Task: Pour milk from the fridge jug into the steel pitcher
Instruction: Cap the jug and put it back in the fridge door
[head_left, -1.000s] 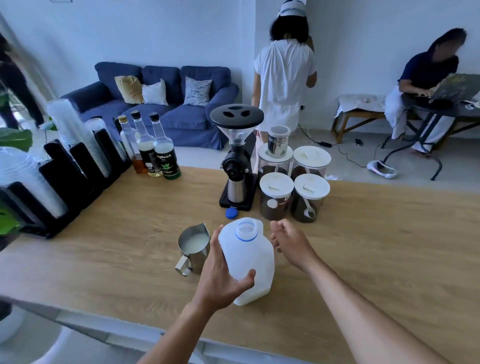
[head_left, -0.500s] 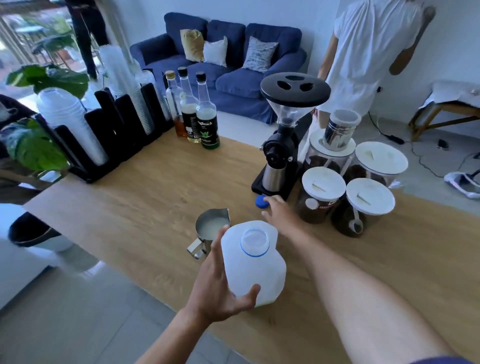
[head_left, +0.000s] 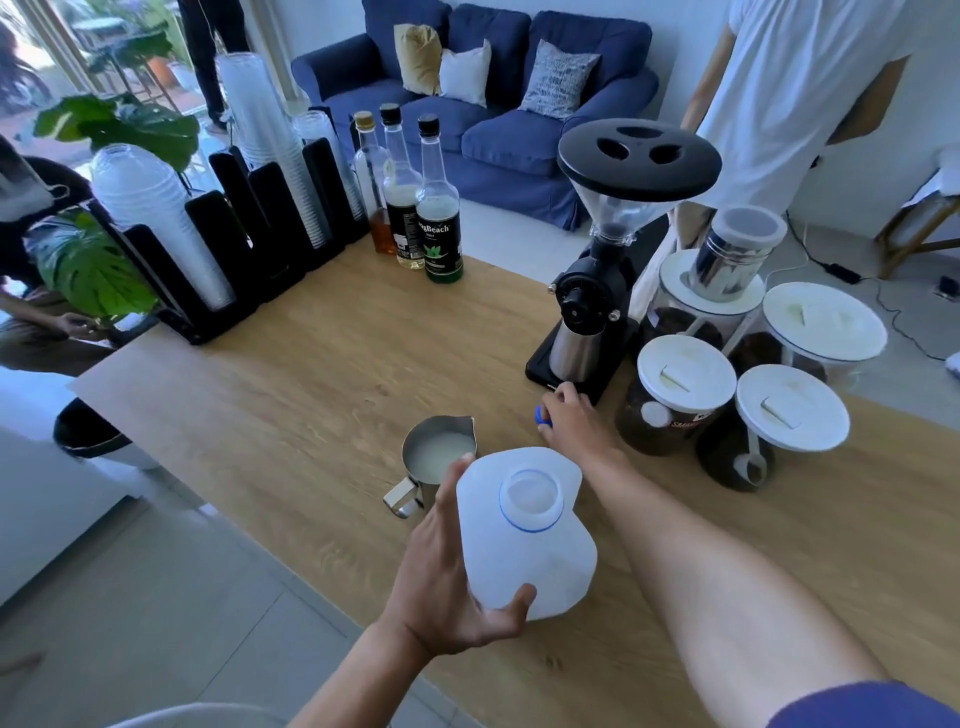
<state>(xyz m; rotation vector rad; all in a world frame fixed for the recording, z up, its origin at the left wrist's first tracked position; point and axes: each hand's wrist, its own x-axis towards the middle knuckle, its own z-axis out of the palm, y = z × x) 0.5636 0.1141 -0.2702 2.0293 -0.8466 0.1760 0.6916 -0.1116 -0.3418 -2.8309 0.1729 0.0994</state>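
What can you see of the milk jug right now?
The milk jug is translucent white plastic, squarish with rounded shoulders, a blue ring round its uncapped mouth. It stands upright near the front edge of the wooden counter, right of the steel pitcher. The left hand grips its side, thumb nearest the camera. Its blue cap is off, in the right hand's fingers.

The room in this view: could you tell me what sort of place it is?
Likely a makeshift coffee bar in a lounge: coffee grinder, syrup bottles and stacked plastic cups on the counter, blue sofa behind.
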